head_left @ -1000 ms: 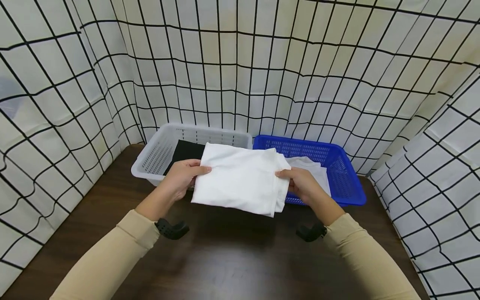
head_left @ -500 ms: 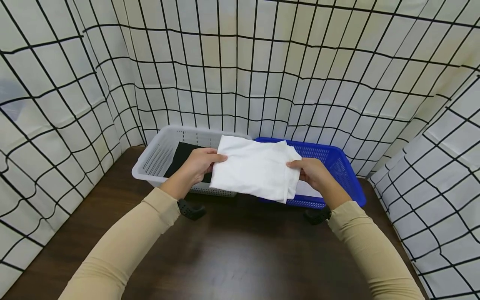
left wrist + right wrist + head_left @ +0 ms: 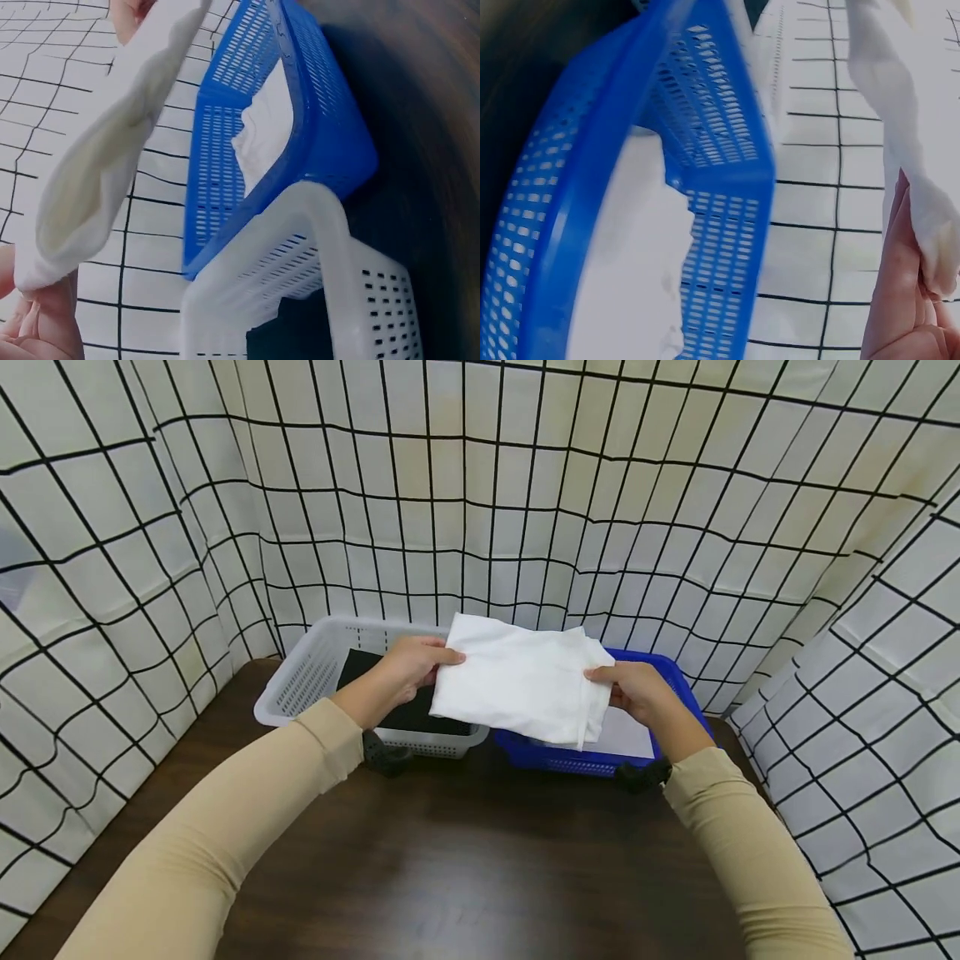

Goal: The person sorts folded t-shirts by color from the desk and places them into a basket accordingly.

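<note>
A folded white garment (image 3: 521, 681), stretched flat between both hands, hangs above the front of the two baskets in the head view. My left hand (image 3: 414, 667) pinches its left edge, thumb on top. At the right edge, my right hand (image 3: 637, 689) grips it the same way. From the left wrist view, the garment (image 3: 97, 165) shows its folded layers gaping slightly at one end. Below it on the right stands a blue basket (image 3: 671, 672), where another white garment (image 3: 626, 735) lies. The white basket (image 3: 296, 689) on the left contains a folded black cloth (image 3: 420, 718).
Both baskets stand side by side at the back of a dark brown table (image 3: 450, 860). Behind and around them rises a white sheet wall (image 3: 517, 485) with black grid lines. Each wrist wears a black device.
Both hands have carried the white garment forward and rightward, toward the blue basket. More of the black cloth in the white basket now shows. Their grip stays the same.
</note>
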Motion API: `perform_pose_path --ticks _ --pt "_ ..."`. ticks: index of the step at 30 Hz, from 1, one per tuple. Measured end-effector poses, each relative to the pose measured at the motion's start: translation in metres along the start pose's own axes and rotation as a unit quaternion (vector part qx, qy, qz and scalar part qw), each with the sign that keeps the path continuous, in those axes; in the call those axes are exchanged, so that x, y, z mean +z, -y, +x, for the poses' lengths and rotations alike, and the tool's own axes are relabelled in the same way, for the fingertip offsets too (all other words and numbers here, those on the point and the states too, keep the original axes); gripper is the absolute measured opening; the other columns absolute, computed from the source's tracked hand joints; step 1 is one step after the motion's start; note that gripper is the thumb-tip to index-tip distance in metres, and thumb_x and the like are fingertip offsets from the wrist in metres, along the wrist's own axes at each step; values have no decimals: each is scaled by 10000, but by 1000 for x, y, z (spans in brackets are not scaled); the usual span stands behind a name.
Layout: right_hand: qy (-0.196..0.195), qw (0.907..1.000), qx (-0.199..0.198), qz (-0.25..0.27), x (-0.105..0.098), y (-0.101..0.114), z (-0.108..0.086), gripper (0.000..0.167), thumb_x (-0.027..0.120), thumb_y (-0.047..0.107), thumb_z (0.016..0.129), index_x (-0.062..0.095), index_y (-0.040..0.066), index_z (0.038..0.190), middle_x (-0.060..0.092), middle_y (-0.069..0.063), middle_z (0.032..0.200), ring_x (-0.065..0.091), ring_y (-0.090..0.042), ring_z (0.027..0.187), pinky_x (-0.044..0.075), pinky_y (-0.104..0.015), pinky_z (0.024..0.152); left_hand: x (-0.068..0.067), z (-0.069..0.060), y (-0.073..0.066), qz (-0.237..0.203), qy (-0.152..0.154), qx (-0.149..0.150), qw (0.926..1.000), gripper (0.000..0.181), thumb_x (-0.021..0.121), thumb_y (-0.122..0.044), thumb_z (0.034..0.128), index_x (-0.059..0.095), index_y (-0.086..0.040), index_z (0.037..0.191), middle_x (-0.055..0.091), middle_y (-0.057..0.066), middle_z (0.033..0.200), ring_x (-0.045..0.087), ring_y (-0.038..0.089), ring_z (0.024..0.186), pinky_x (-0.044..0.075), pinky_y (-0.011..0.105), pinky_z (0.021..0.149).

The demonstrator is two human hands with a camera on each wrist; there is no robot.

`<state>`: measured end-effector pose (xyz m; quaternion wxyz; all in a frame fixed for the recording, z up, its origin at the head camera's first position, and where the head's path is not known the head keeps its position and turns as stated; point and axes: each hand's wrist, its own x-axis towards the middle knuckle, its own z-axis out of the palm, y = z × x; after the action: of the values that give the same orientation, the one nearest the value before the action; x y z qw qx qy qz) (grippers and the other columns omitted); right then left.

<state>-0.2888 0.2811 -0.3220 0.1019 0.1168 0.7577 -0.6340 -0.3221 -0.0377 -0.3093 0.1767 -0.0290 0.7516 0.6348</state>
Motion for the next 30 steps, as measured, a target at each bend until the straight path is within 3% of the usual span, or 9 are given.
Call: perform_pose_path --ticks 8,13,18,25,30 --pt "-19 9997 -86 242 -14 18 -4 214 644 100 950 554 48 1136 704 106 743 698 -46 685 585 -183 677 8 6 -26 136 -110 149 9997 445 716 -143 912 604 -38 1330 679 74 1115 666 60 679 576 189 632" --pt "45 9991 -143 406 -21 24 -3 166 621 93 963 544 91 1110 701 98 754 692 -53 687 582 -193 659 15 13 -35 -54 -135 158 9998 443 714 -115 911 604 -28 1331 684 124 1182 676 59 637 595 211 639" --pt "74 9985 -114 539 -22 27 1 156 622 79 961 545 83 1097 704 83 747 696 -62 679 585 -201 651 18 19 -33 -101 -237 31 9997 435 706 -120 920 601 -51 1337 667 144 1253 677 67 649 600 222 654" --pt "-88 9939 89 1096 -26 26 8 146 624 55 954 538 79 1070 702 61 704 687 -70 639 579 -203 616 27 35 -22 -233 -240 -26 9994 436 720 -118 907 612 -47 1323 687 119 1185 665 71 652 589 232 684" --pt "-115 9921 140 1245 -31 24 14 134 613 55 958 534 96 1057 693 68 698 678 -65 633 572 -198 609 35 46 -18 -318 -320 4 9990 437 725 -129 904 621 -64 1323 688 133 1235 664 82 679 582 243 703"
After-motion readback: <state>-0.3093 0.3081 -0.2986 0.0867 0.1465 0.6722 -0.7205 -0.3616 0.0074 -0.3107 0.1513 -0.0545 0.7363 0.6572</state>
